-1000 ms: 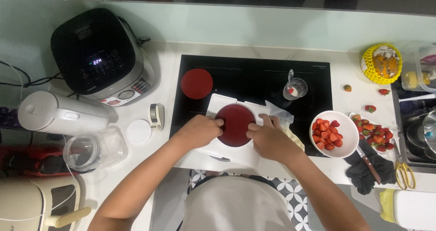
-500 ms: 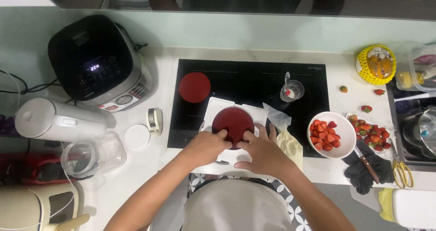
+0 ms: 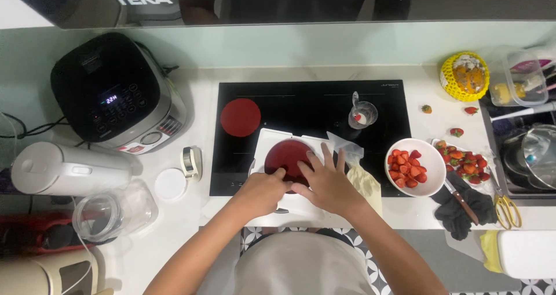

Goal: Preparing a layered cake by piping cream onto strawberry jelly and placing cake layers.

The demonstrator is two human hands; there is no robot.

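A dark red round disc (image 3: 286,155) lies on a white cutting board (image 3: 267,139) at the front edge of a black cooktop (image 3: 313,101). My left hand (image 3: 262,192) rests on the disc's near edge with fingers curled. My right hand (image 3: 327,182) lies flat on the disc's right side, fingers spread. A second red round disc (image 3: 240,117) sits on the cooktop to the left. A white bowl of cut strawberries (image 3: 414,167) stands right of my right hand.
A black rice cooker (image 3: 113,95), white kettle (image 3: 63,168), clear jar (image 3: 113,211) and white lid (image 3: 171,184) are on the left. A small glass cup (image 3: 362,114), loose strawberries (image 3: 466,166), a knife (image 3: 460,201), scissors (image 3: 507,208) and a netted fruit (image 3: 465,76) are on the right.
Both hands slid from the sides of the dark red disc toward its near edge; my right hand now lies flat with its fingers spread over it.
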